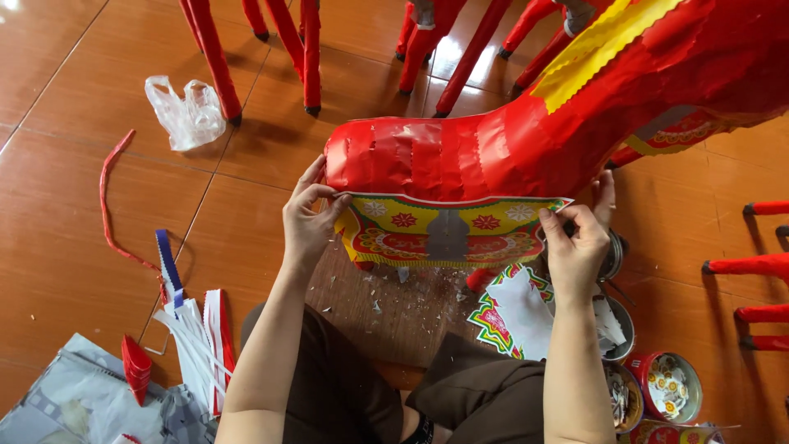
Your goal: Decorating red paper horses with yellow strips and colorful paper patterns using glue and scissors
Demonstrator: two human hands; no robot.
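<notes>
A large red paper figure with a yellow scalloped band stands in front of me on thin red legs. A patterned paper panel in yellow, red and green with flower prints lies against its lower edge. My left hand pinches the panel's left top corner against the red body. My right hand pinches the panel's right top corner. Both hands hold the panel flat against the figure.
A crumpled clear plastic bag and a red paper strip lie on the brown tiled floor at left. Folded red-and-white paper strips sit by my left knee. Round tins and a cut patterned sheet lie at lower right.
</notes>
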